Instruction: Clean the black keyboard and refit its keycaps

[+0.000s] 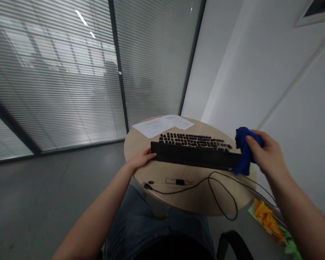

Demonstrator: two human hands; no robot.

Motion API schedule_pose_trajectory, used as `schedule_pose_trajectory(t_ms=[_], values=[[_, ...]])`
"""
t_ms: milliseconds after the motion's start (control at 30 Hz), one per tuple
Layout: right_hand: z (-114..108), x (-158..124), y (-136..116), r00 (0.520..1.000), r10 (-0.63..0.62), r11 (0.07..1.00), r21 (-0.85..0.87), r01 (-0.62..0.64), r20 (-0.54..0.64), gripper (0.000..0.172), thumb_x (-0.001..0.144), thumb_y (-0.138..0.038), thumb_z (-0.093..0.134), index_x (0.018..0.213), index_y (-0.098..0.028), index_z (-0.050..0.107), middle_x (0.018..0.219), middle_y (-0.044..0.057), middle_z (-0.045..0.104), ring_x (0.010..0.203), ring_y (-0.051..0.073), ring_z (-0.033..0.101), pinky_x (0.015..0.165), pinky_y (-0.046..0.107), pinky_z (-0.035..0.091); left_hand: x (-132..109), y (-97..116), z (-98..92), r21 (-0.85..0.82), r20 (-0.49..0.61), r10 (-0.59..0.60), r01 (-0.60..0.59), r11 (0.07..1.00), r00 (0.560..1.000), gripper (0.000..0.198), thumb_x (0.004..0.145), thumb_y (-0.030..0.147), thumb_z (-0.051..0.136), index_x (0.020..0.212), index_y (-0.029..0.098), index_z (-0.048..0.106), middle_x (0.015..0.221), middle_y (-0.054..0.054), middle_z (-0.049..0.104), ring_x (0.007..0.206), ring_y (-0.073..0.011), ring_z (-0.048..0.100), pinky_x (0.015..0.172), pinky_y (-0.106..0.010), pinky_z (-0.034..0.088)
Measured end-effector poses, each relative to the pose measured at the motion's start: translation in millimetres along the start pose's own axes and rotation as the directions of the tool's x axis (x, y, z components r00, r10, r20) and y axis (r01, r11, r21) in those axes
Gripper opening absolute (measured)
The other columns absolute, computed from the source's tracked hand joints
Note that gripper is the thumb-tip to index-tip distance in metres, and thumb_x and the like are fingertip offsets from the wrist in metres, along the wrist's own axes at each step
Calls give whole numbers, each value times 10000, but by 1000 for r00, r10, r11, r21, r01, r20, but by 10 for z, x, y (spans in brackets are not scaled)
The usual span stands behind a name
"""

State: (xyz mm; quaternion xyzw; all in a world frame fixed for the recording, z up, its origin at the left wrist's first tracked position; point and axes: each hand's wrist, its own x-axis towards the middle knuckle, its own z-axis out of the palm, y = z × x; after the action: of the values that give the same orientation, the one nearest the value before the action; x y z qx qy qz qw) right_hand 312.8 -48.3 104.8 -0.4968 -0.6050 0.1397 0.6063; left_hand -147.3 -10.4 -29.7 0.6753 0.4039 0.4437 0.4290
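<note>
While left hand grips keyboard, right hand clutches blue cloth

The cable loops across the near surface; papers lie behind the keyboard; the surface's left edge lies bare.

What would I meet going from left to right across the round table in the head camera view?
First the left hand → long black plastic keyboard, tipped up on its edge → crumpled blue cloth → right hand gripping that cloth.
</note>
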Motion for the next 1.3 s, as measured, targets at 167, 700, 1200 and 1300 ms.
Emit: schedule_pose_trajectory(t_ms=[167,700,1200,1300], values=[[894,-548,-540,844,-426,850,-176,497,325,319,861,-302,700,1176,-250,707,1112,96,719,1044,304,650,957,454,515,-2,-6,-4,12,10,5,-5,1000,1000,509,782,365,687,1246,167,623,1229,-88,737,1156,-294,654,1072,-486,487],[2453,-794,-761,426,-545,433,-193,881,722,449,974,-247,569,1417,-175,570,1220,168,618,1071,305,504,898,417,440,-1,-38,-2,170,-22,14,-10,985,1000,333,764,206,642,1090,139,654,1023,-59,756,1089,-279,635,1004,-409,507],[2593,-934,-357,374,-751,361,-135,923,545,294,998,-172,535,1240,-188,701,1399,167,572,1266,305,469,989,448,436,-25,41,-23,254,-24,43,-35,967,999,469,724,167,651,1191,128,641,1169,-86,739,1173,-282,615,1107,-430,452],[2600,-987,-392,337,-724,330,-127,935,602,279,1009,-174,515,1220,-163,698,1325,164,612,1161,295,507,891,424,471,-46,32,-40,270,-25,44,-36,962,999,445,713,157,642,1157,123,654,1152,-82,745,1140,-279,623,1090,-424,471]])
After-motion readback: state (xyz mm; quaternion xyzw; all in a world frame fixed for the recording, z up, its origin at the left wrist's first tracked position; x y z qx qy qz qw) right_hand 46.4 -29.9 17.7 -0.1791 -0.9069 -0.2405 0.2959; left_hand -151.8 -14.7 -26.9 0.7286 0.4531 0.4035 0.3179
